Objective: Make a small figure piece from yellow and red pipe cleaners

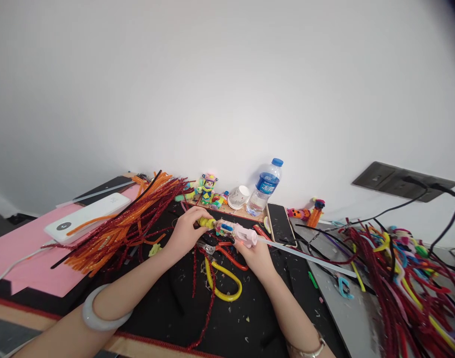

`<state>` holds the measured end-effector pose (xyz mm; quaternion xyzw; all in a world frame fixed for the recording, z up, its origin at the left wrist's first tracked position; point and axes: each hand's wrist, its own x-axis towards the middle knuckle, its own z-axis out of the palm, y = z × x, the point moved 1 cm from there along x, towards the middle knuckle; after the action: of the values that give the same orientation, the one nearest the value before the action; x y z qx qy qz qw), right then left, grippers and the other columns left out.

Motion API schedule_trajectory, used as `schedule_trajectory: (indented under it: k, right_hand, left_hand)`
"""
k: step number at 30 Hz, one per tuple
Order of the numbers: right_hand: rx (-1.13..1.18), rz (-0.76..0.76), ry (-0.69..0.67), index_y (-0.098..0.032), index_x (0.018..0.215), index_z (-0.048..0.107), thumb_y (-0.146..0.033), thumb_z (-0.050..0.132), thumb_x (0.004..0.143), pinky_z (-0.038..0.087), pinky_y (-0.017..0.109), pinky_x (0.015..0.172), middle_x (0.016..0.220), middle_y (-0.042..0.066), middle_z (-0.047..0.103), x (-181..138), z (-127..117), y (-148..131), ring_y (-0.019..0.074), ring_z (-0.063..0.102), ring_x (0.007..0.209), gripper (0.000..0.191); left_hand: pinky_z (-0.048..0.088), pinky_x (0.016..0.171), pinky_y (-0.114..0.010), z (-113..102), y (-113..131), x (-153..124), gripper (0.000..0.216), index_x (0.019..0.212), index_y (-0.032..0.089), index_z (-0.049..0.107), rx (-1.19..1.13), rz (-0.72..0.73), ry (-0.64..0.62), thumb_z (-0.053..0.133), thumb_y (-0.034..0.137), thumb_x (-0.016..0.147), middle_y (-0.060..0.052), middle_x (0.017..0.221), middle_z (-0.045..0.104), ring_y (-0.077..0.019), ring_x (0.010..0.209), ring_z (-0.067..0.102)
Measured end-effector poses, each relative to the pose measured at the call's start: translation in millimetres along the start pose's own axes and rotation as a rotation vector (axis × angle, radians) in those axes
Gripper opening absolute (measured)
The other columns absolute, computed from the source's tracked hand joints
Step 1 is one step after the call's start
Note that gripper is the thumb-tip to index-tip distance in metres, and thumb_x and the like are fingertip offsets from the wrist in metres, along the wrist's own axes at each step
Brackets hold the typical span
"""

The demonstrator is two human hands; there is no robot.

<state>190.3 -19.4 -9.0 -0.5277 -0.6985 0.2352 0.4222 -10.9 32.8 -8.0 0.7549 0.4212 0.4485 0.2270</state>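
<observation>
My right hand (257,256) is wrapped around a pale pink hot glue gun (245,233) with a blue patch near its front. A long translucent glue stick (305,253) juts from the gun's rear to the right. Pinched in my left hand (186,227) is a yellow fuzzy pipe-cleaner piece (206,222), right at the gun's nozzle; whether they touch I cannot tell. Below the hands lie pliers with red handles (232,256) and a loop with yellow handle grips (227,298). A dark red tinsel stem (208,318) trails down the black mat (249,323).
At left, orange and red pipe cleaners (119,228) lie over a white device (87,216) and pink paper (37,271). A water bottle (264,189), paper cup (238,197), phone (281,223) and small figures (207,189) line the wall. More pipe cleaners (384,298) heap at right below a socket (402,181).
</observation>
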Motion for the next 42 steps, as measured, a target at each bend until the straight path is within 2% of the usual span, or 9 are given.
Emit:
schedule_trajectory:
  k: [3,5,8,11,14,22,26,33,42]
  right_hand:
    - [0.01,-0.011,-0.004,-0.016,0.101,0.064,-0.027,0.055,0.077,0.048,0.025,0.063,0.079,0.003,0.068,-0.1,0.0,0.8,0.0174,0.06,0.068,0.027]
    - [-0.011,-0.012,0.01,-0.016,0.099,0.065,-0.026,0.055,0.077,0.048,0.025,0.062,0.078,0.003,0.068,-0.2,0.0,1.3,0.0177,0.06,0.069,0.026]
    - [-0.087,0.002,0.05,-0.015,0.079,0.066,-0.027,0.054,0.076,0.045,0.023,0.056,0.064,0.002,0.063,0.2,-0.4,2.0,0.0159,0.056,0.06,0.016]
    - [-0.136,0.005,0.073,-0.015,0.066,0.061,-0.027,0.054,0.075,0.041,0.022,0.051,0.055,-0.001,0.057,0.7,-1.0,2.3,0.0134,0.051,0.052,0.017]
    - [-0.137,-0.004,0.07,-0.015,0.069,0.063,-0.027,0.053,0.076,0.041,0.022,0.051,0.057,0.0,0.059,0.9,-1.6,1.9,0.0134,0.052,0.052,0.017]
    - [-0.077,-0.023,-0.012,-0.018,0.098,0.066,-0.027,0.055,0.078,0.05,0.026,0.063,0.081,0.004,0.07,-0.3,-1.8,-1.3,0.0201,0.063,0.073,0.025]
    - [-0.062,-0.02,-0.014,-0.017,0.094,0.067,-0.027,0.056,0.077,0.051,0.027,0.063,0.082,0.006,0.07,-1.4,-0.9,-1.9,0.0218,0.064,0.075,0.022]
    - [-0.066,0.004,0.044,-0.017,0.087,0.067,-0.026,0.056,0.076,0.05,0.027,0.066,0.084,0.006,0.07,-0.4,-0.9,-0.9,0.0224,0.064,0.081,0.018]
    - [-0.036,0.031,0.061,-0.014,0.09,0.067,-0.026,0.056,0.076,0.049,0.029,0.072,0.088,0.007,0.07,0.3,-1.6,4.8,0.0219,0.064,0.079,0.021]
  left_hand:
    - [0.046,0.074,-0.028,0.5,-0.9,-0.4,0.018,0.084,0.02,0.061,-0.001,0.002,-0.007,0.055,0.011,0.07,-0.003,0.095,0.059,-0.0174,0.089,0.056]
    - [0.045,0.074,-0.027,0.9,-1.3,-0.5,0.017,0.084,0.02,0.061,-0.003,0.001,-0.007,0.055,0.011,0.071,-0.004,0.095,0.059,-0.0174,0.089,0.056]
    - [0.045,0.073,-0.027,0.9,-1.4,-0.3,0.017,0.084,0.02,0.061,-0.001,-0.002,0.003,0.055,0.011,0.071,-0.004,0.095,0.059,-0.0174,0.089,0.056]
    - [0.044,0.067,-0.026,-0.1,-0.7,0.3,0.017,0.084,0.02,0.061,0.002,-0.012,0.015,0.055,0.012,0.071,-0.004,0.095,0.059,-0.0183,0.091,0.056]
    - [0.044,0.065,-0.025,-1.7,0.6,0.9,0.016,0.085,0.02,0.06,0.001,-0.023,0.037,0.056,0.013,0.071,-0.004,0.096,0.059,-0.0189,0.092,0.055]
    - [0.044,0.066,-0.025,-1.7,1.3,1.5,0.015,0.085,0.02,0.061,0.016,-0.022,0.058,0.057,0.014,0.072,-0.004,0.094,0.06,-0.0184,0.09,0.056]
    - [0.045,0.067,-0.026,-0.6,0.0,1.2,0.013,0.085,0.019,0.062,0.023,-0.001,0.042,0.057,0.016,0.074,-0.004,0.094,0.06,-0.0183,0.088,0.057]
    - [0.045,0.08,-0.029,0.6,-0.3,0.4,0.017,0.086,0.02,0.062,0.016,0.041,0.004,0.055,0.011,0.072,-0.004,0.095,0.058,-0.0179,0.093,0.055]
    - [0.044,0.081,-0.03,-1.0,1.7,0.7,0.02,0.088,0.021,0.059,0.025,0.027,0.022,0.054,0.01,0.072,-0.004,0.099,0.058,-0.0198,0.099,0.054]
